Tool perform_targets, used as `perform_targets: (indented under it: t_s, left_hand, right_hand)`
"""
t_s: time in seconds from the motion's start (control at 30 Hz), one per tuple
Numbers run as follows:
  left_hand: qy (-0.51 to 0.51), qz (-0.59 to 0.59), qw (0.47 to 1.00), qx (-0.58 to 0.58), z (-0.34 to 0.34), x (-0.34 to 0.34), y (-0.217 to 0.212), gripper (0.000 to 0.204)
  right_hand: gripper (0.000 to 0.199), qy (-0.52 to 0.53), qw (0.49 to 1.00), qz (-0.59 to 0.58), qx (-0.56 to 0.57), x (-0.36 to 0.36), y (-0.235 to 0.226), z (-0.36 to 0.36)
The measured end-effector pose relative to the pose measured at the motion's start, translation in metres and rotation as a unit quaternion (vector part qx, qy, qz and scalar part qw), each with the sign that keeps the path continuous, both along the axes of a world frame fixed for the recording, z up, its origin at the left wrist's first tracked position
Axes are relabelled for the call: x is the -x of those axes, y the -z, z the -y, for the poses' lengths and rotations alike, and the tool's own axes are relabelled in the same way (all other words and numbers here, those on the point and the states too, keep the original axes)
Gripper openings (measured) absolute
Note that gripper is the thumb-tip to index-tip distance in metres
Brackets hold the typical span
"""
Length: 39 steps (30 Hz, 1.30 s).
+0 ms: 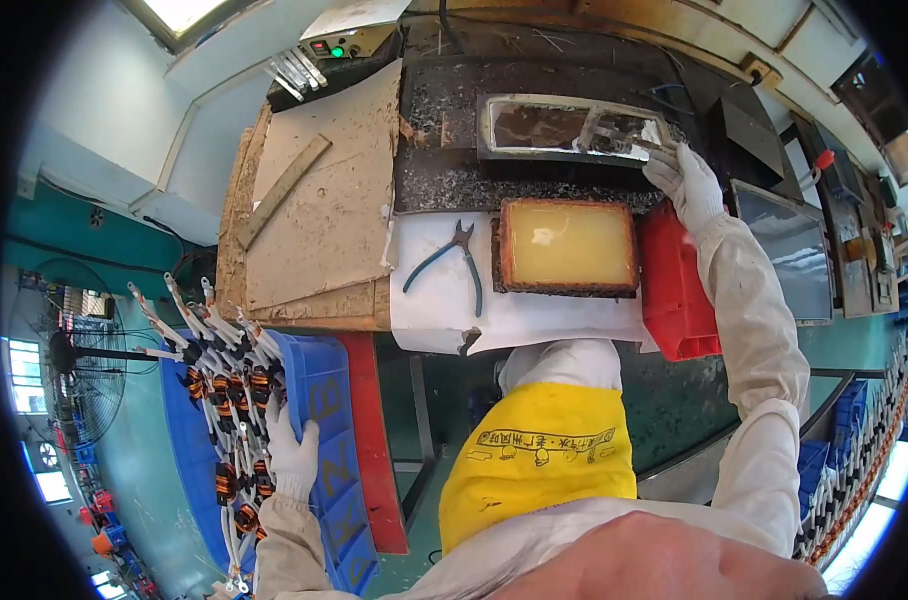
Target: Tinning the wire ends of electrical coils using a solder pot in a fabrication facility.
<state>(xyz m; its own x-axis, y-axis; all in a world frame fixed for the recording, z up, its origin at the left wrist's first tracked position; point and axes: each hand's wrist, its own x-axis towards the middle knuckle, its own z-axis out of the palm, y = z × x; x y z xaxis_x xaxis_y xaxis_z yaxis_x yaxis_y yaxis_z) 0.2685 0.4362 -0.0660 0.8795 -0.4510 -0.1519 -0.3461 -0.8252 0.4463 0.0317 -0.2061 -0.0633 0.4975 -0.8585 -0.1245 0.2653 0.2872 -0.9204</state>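
- Down at our left side, we are resting our gloved left hand [294, 452] on the coils [236, 400] piled in the blue crate [326, 400]; the fingers are lying spread over the pile, and we cannot tell whether they are pinching one coil or only touching.
- Up at the far right of the bench, we are reaching our gloved right hand [686, 180] to the right end of the shallow metal tray [574, 128]; the fingertips are curling at its rim, though we cannot tell whether they are gripping anything there.
- We are judging this as a moment between picking and dipping: one hand at the stock, the other at the tray.
- A next move would be calling for a firm pinch on a single coil, lifted free of its tangled white leads.
- Between the two, a square dish of yellow liquid [568, 245] is sitting on white paper [434, 310], with blue-handled pliers [452, 262] lying just beside it.
- A red crate [674, 290] is standing at the dish's right edge.
- Large yellow characters are running along the blue crate's side; a yellow apron [539, 455] with a dark printed strip is hanging below us.
- A control box [349, 44] with a green lamp is sitting at the back.
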Motion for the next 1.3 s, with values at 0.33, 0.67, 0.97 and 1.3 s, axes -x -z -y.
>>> perform_targets:
  t_s: [0.33,0.67,0.97,1.3]
  left_hand:
    - [0.001,-0.013,1.0,-0.004,0.004,-0.002,-0.002,0.051]
    - [0.004,0.011,1.0,-0.007,0.0,-0.002,0.001,0.05]
    - [-0.016,-0.022,1.0,-0.013,0.006,0.0,-0.005,0.049]
    - [0.004,0.008,1.0,-0.011,-0.001,-0.004,0.003,0.05]
  right_hand:
    - [0.034,0.0,0.999,0.014,-0.043,-0.007,0.002,0.006]
    - [0.033,0.006,0.997,0.017,-0.074,-0.005,0.003,0.01]
    - [0.036,0.035,0.994,0.028,-0.1,0.015,-0.015,0.016]
    - [0.038,0.16,0.985,0.068,-0.014,0.076,-0.019,0.084]
